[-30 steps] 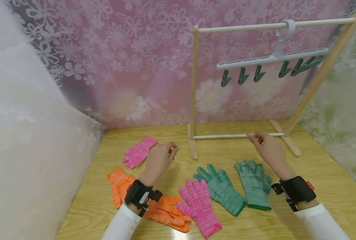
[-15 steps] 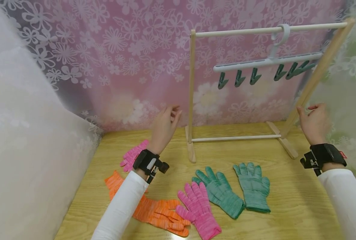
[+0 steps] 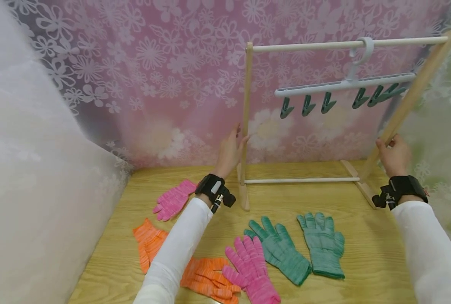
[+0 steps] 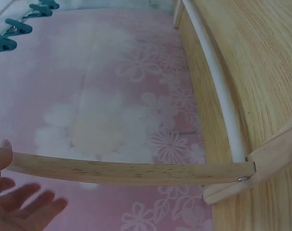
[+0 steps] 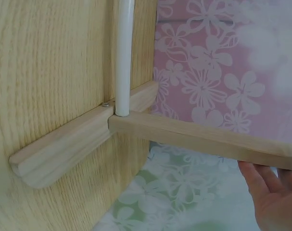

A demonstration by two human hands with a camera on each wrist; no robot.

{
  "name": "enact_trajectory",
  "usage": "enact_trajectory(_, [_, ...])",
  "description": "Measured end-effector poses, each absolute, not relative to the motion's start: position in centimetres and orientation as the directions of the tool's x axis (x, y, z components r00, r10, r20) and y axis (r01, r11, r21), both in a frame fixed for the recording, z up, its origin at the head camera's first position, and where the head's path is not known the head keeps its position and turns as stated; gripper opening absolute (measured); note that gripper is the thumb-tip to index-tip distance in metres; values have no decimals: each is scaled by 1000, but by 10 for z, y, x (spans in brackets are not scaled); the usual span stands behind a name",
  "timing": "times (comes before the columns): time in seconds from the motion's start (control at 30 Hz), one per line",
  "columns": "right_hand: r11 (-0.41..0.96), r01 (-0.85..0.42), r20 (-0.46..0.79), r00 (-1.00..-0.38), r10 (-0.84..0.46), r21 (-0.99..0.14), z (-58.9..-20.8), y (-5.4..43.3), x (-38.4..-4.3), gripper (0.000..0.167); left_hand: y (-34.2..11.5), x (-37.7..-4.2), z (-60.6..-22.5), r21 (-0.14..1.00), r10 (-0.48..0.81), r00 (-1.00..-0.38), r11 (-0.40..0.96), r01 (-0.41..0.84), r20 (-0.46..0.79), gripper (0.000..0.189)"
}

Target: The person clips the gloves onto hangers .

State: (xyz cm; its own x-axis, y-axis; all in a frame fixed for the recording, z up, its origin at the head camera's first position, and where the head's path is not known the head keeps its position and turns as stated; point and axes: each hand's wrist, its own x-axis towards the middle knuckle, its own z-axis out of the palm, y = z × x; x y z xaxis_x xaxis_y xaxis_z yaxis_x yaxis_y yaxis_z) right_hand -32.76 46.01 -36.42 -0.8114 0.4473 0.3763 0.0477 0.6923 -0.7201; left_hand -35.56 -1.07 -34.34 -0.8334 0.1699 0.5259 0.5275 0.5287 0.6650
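A small wooden drying rack stands at the back right, with a pale hanger [image 3: 312, 89] on its top bar. Several green clips [image 3: 326, 103] hang from the hanger. My left hand [image 3: 228, 155] is at the rack's left post [image 3: 247, 93]; in the left wrist view the thumb lies by the post [image 4: 136, 173] and the fingers stay loosely extended, not wrapped round it. My right hand [image 3: 397, 156] grips the lower part of the right post [image 3: 419, 93]. In the right wrist view its fingertips are under that post [image 5: 199, 137], the thumb on the other side.
Two green gloves [image 3: 322, 247] and a pink glove [image 3: 250, 270] lie in front of the rack. Another pink glove [image 3: 174, 199] is at the left, near orange gloves [image 3: 208, 278] partly hidden by my left sleeve. Flowered curtains [image 3: 153, 84] surround the wooden table [image 3: 366, 253].
Both hands have risen from above the table to the rack's posts. The left moved up and right; the right moved outward, then took hold of the right post. The gloves stayed put.
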Motion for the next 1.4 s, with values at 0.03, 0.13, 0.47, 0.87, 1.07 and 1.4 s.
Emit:
enact_trajectory(0.03, [666, 31, 374, -808, 456, -746, -366, 462, -330, 41, -10, -357, -345, 674, 172, -830, 508, 537, 531, 54])
enact_trajectory(0.13, [596, 2, 349, -808, 474, -803, -368, 463, -336, 33, -11, -362, -349, 693, 165, -821, 461, 554, 547, 45])
enact_trajectory(0.47, [613, -50, 371, -833, 409, -788, -371, 465, -341, 40, -15, -361, -353, 652, 139, -813, 528, 544, 565, 41])
enact_trajectory(0.87, [568, -82, 336, -870, 360, -819, -370, 462, -334, 18, -21, -358, -354, 690, 114, -829, 498, 525, 548, 40])
enact_trajectory(1.07, [568, -116, 343, -887, 311, -815, -371, 458, -328, 20, -28, -357, -357, 704, 114, -834, 481, 522, 540, 39])
enact_trajectory(1.4, [590, -142, 358, -894, 268, -795, -378, 449, -320, 23, -44, -354, -362, 732, 105, -848, 458, 504, 519, 41])
